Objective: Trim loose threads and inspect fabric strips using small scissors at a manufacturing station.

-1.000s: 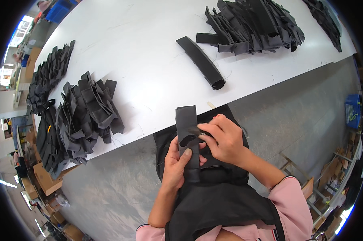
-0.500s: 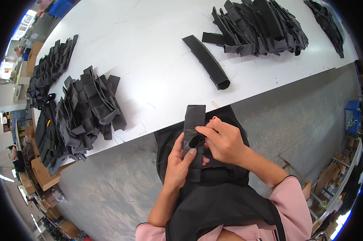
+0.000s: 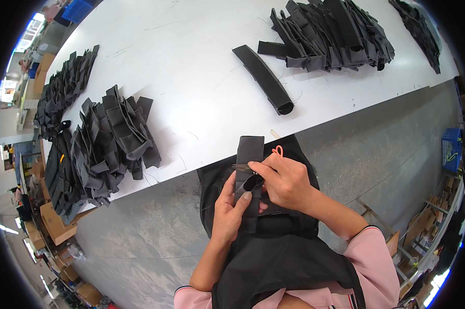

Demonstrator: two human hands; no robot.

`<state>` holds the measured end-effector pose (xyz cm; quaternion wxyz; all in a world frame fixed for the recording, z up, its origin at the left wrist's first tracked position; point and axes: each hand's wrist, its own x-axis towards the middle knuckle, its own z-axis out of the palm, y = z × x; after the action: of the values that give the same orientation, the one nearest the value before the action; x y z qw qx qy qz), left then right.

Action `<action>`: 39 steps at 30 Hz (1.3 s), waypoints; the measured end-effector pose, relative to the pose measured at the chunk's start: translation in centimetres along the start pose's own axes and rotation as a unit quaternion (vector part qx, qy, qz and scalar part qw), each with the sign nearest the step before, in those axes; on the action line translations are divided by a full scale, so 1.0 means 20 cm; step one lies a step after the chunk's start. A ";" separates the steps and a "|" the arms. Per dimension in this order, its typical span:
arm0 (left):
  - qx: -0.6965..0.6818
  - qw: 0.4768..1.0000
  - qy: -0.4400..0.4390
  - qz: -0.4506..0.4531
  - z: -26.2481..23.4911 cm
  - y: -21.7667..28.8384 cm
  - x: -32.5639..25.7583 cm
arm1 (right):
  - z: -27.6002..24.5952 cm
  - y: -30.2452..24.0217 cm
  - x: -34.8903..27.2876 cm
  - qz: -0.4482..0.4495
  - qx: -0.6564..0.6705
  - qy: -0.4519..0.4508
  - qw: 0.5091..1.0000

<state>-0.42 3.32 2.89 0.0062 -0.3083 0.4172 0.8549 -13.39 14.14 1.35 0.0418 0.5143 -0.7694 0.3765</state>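
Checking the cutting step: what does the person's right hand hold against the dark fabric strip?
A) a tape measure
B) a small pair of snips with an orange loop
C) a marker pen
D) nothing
B: the right hand pinches small snips with an orange loop, their blades on the dark fabric strip that the left hand holds upright.

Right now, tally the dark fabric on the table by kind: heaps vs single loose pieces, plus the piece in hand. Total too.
Heaps of dark fabric pieces: 4 (near left, far left, top middle, top right)
Single loose dark tube on the table: 1
Dark strip held by the left hand and the right hand: 1
Total: 6
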 end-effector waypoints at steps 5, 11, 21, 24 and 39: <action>0.006 1.000 0.002 0.007 0.00 -0.01 0.00 | 0.01 0.00 0.00 0.016 0.043 0.016 0.999; -0.003 1.000 0.006 0.009 -0.01 0.00 0.01 | -0.01 -0.03 0.00 0.202 0.210 0.023 0.956; -0.117 0.993 0.008 -0.010 -0.11 0.04 0.13 | -0.01 0.05 -0.04 0.331 0.344 0.005 0.879; -0.190 0.982 0.007 -0.017 -0.13 0.06 0.15 | -0.07 -0.02 -0.11 0.277 0.292 -0.057 0.914; -0.069 0.987 0.127 0.070 -0.12 -0.04 0.12 | 0.14 -0.10 0.09 0.213 0.282 -0.036 0.935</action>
<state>-0.82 1.55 -0.07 -0.1277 -0.3842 0.3756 0.8337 -11.72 10.66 1.22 -0.2136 0.3423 -0.7237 0.5599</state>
